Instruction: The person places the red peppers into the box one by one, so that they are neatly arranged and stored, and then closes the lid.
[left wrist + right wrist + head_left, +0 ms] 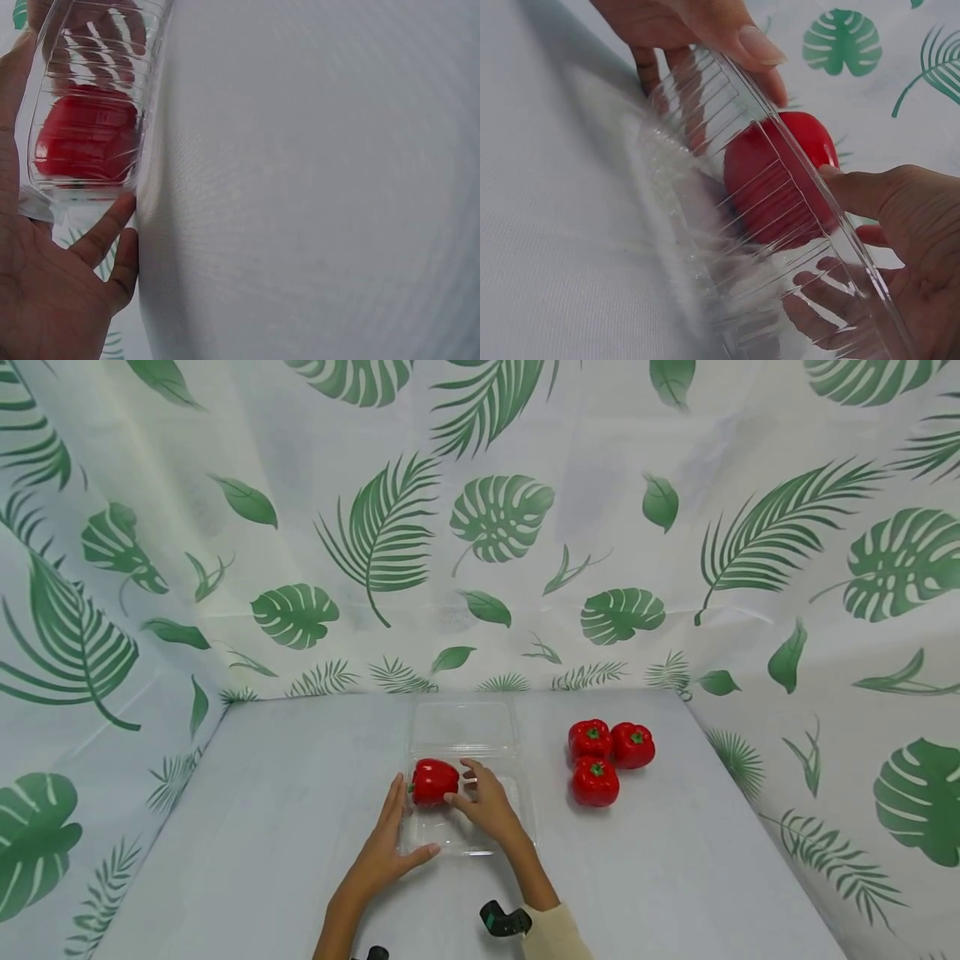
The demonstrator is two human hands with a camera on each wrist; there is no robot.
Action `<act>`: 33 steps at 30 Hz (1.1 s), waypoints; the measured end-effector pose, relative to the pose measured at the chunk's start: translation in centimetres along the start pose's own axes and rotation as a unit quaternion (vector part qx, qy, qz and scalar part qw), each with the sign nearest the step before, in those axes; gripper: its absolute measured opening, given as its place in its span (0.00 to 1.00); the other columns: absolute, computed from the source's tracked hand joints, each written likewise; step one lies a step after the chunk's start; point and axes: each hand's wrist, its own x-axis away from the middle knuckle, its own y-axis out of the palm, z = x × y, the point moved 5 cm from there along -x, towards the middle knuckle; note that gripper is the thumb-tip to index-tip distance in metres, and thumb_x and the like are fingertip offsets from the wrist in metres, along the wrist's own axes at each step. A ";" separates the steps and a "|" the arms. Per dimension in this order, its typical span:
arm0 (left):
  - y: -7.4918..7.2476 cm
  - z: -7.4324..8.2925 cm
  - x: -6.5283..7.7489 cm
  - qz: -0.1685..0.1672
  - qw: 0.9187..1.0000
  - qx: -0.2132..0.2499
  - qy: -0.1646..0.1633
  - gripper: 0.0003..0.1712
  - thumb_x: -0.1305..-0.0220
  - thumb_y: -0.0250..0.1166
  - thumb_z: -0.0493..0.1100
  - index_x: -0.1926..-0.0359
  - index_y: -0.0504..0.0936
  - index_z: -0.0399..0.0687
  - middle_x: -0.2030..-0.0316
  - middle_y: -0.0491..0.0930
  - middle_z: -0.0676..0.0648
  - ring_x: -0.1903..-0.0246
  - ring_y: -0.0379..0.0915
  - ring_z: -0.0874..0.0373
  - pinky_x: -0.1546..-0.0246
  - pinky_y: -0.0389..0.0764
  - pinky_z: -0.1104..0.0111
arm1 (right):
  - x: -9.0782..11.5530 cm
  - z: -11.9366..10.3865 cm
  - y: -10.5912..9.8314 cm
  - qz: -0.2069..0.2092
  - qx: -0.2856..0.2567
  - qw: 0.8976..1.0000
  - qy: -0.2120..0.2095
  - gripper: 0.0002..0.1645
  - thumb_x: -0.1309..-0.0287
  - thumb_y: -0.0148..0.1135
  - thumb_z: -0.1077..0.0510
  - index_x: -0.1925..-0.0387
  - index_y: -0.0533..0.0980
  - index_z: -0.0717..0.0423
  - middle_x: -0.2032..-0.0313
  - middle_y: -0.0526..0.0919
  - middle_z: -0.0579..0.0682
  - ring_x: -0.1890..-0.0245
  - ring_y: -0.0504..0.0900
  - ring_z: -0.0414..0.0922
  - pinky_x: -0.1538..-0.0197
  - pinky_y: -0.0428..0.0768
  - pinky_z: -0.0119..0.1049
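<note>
A red bell pepper [433, 782] lies on its side in the left part of a clear plastic clamshell container [480, 843], its green stem pointing left. My left hand [381, 858] rests along the container's left side, fingers straight and thumb spread toward the near edge. Inside the container, at the pepper's right, is my right hand [489, 806]. Its thumb touches the pepper [784, 180] in the right wrist view, while the other fingers are spread loosely and not wrapped round it. Through the ribbed wall, the left wrist view shows the pepper [88, 139] near one end.
Three more red bell peppers [595, 782] sit grouped on the white table [300, 777], right of the container. The container's lid [463, 725] lies folded back on the far side. A leaf-patterned cloth [495, 518] encloses the table at the back and sides.
</note>
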 end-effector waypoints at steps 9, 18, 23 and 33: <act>0.1 -0.1 0.3 -0.004 1.000 0.001 -0.016 0.66 0.51 0.73 0.61 0.22 0.39 0.61 0.21 0.36 0.56 0.23 0.42 0.45 0.34 0.61 0.41 | 0.7 -0.8 -2.3 0.127 0.056 0.990 -0.023 0.28 0.41 0.68 0.53 0.40 0.73 0.54 0.52 0.84 0.54 0.52 0.84 0.49 0.53 0.86 0.45; 0.1 -0.2 0.1 -0.001 1.000 0.009 -0.023 0.66 0.50 0.73 0.61 0.22 0.38 0.62 0.22 0.35 0.59 0.23 0.40 0.46 0.34 0.60 0.39 | 2.1 -2.5 -7.0 0.327 0.135 0.926 -0.135 0.20 0.42 0.68 0.57 0.48 0.78 0.55 0.57 0.84 0.52 0.56 0.83 0.47 0.56 0.86 0.43; 0.2 -0.1 0.0 -0.004 1.000 0.013 -0.021 0.65 0.50 0.73 0.61 0.22 0.39 0.61 0.22 0.35 0.57 0.23 0.39 0.45 0.33 0.60 0.38 | 3.4 -2.0 -9.9 0.434 0.144 0.874 -0.166 0.24 0.47 0.71 0.58 0.48 0.78 0.59 0.52 0.82 0.56 0.50 0.76 0.52 0.45 0.78 0.46; 0.1 0.0 0.0 0.004 1.000 0.014 -0.017 0.66 0.50 0.73 0.60 0.22 0.39 0.61 0.21 0.36 0.55 0.23 0.39 0.45 0.34 0.62 0.39 | 5.4 1.2 -13.4 0.572 0.141 0.808 -0.032 0.45 0.52 0.74 0.52 0.33 0.64 0.54 0.36 0.67 0.58 0.32 0.61 0.52 0.39 0.76 0.58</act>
